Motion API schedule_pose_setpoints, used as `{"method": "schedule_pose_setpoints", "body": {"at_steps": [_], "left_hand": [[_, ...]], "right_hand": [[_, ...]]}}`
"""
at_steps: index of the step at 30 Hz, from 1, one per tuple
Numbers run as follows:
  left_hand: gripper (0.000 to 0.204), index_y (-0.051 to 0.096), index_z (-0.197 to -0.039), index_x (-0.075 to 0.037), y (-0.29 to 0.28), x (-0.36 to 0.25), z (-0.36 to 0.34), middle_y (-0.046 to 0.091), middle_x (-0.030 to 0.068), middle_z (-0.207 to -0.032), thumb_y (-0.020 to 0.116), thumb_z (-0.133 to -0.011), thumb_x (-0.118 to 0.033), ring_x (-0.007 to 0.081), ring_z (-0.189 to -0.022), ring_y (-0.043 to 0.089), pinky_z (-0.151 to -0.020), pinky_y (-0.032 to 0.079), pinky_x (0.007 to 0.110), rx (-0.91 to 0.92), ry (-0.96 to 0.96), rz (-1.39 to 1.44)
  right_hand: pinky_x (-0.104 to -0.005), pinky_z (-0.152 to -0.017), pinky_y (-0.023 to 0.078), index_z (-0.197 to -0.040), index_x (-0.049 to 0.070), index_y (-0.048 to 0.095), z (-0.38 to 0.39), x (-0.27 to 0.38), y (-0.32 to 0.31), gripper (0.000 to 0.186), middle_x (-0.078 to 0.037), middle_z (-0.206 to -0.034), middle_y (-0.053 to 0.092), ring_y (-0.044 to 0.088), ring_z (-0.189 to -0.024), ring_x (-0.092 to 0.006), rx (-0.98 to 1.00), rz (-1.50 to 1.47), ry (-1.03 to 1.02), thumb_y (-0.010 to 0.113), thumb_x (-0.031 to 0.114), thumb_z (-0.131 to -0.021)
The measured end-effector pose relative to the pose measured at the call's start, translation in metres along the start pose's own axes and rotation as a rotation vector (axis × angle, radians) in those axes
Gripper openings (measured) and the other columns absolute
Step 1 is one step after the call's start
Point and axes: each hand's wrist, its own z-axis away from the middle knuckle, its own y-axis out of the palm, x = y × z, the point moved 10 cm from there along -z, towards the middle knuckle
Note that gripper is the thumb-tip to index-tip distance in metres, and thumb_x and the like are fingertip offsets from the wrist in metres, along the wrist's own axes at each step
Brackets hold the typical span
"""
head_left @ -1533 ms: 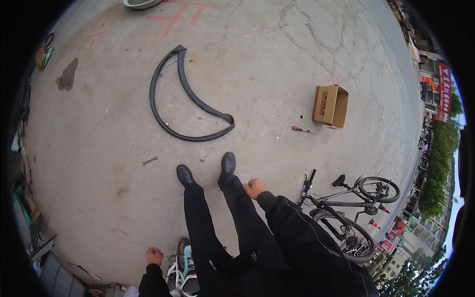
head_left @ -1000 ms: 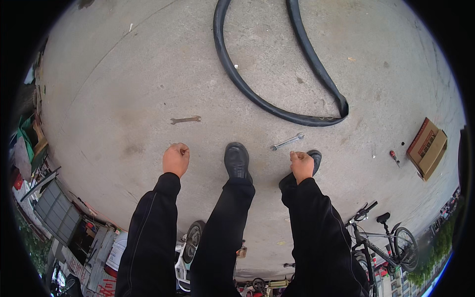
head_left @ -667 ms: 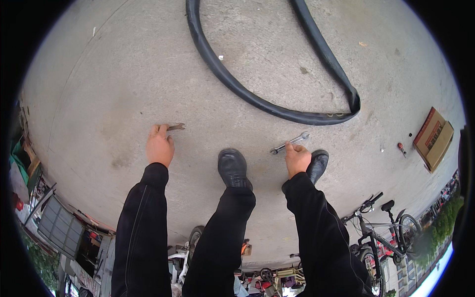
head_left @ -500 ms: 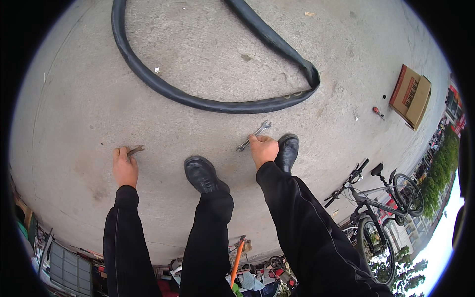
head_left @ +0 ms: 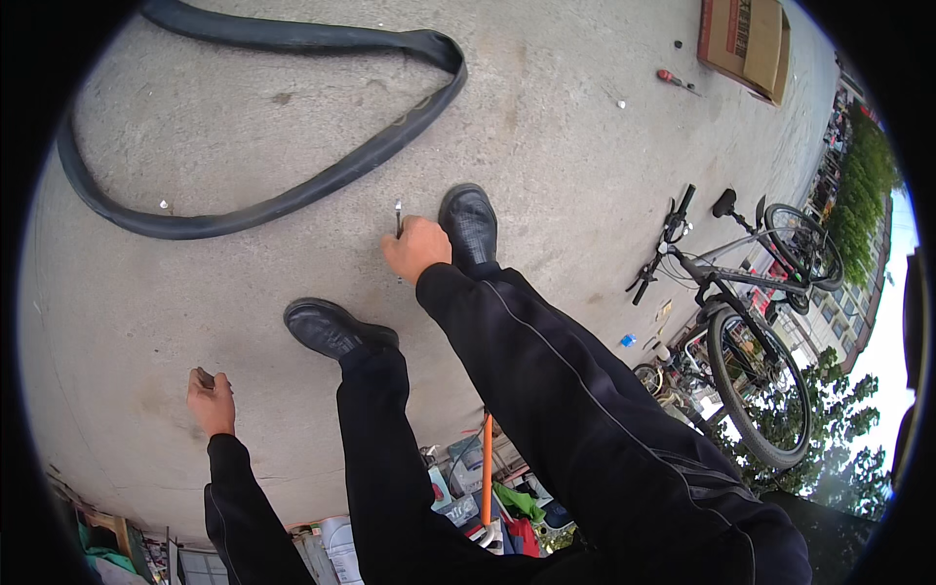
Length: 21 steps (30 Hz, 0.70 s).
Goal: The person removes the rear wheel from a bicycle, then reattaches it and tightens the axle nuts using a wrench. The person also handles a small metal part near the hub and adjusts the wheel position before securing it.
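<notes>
Over the concrete at the lower left, my left hand (head_left: 211,398) has its fingers curled around the dull open-ended wrench, which is largely hidden by them. My right hand (head_left: 417,248) is closed on the shiny wrench (head_left: 399,216), one end of it showing above the fingers, beside my right black shoe (head_left: 468,222). My left shoe (head_left: 327,330) stands between the two hands, lower than the right one. A black rubber inner tube (head_left: 278,203) lies in a folded loop above my hands.
An open cardboard box (head_left: 743,49) and a red-handled screwdriver (head_left: 669,78) lie at the upper right. A dark bicycle (head_left: 731,283) is on the right. Assorted clutter and an orange pole (head_left: 486,458) fill the lower edge. Trees (head_left: 858,205) and buildings show at the rim.
Both hands came down to the two wrenches on the ground and have closed on them. The view has turned, so the tube now appears further left and the box higher.
</notes>
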Motion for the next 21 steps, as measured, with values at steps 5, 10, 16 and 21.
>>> {"method": "schedule_pose_setpoints", "body": {"at_steps": [5,10,16,21], "left_hand": [[0.016,0.046,-0.077,-0.003,-0.070,-0.063,0.119,0.056,0.0055,-0.081,0.057,-0.087,0.000,0.0153,-0.064,0.052,-0.066,0.051,0.030,0.040,0.080,0.444],[0.003,0.050,-0.091,-0.002,-0.146,-0.139,0.253,0.054,0.0076,-0.075,0.050,-0.090,-0.005,0.0171,-0.062,0.057,-0.059,0.053,0.033,0.022,-0.074,0.572],[0.008,0.053,-0.095,-0.006,-0.177,-0.282,0.326,0.048,0.0026,-0.070,0.046,-0.091,-0.007,0.0147,-0.054,0.048,-0.047,0.044,0.031,0.183,0.050,0.625],[0.014,0.054,-0.094,-0.003,-0.177,-0.427,0.338,0.050,0.0059,-0.061,0.042,-0.092,-0.009,0.0171,-0.045,0.048,-0.041,0.044,0.033,0.466,0.271,0.245]], "right_hand": [[-0.0524,-0.076,0.053,-0.078,0.000,0.062,0.053,0.006,-0.100,0.023,-0.026,-0.080,0.068,0.068,-0.083,-0.0460,0.052,-0.212,-0.146,0.070,0.021,-0.079],[-0.0540,-0.080,0.054,-0.097,-0.001,0.059,0.151,-0.012,-0.276,0.028,-0.026,-0.090,0.071,0.069,-0.091,-0.0461,0.071,-0.280,-0.142,0.069,0.022,-0.084],[-0.0541,-0.080,0.052,-0.098,0.002,0.062,0.311,-0.160,-0.440,0.026,-0.024,-0.091,0.070,0.068,-0.091,-0.0449,-0.173,-0.402,0.090,0.067,0.027,-0.095],[-0.0520,-0.085,0.053,-0.100,0.004,0.069,0.488,-0.352,-0.421,0.027,-0.022,-0.100,0.073,0.068,-0.098,-0.0418,-0.339,-0.621,0.313,0.063,0.030,-0.096]]}}
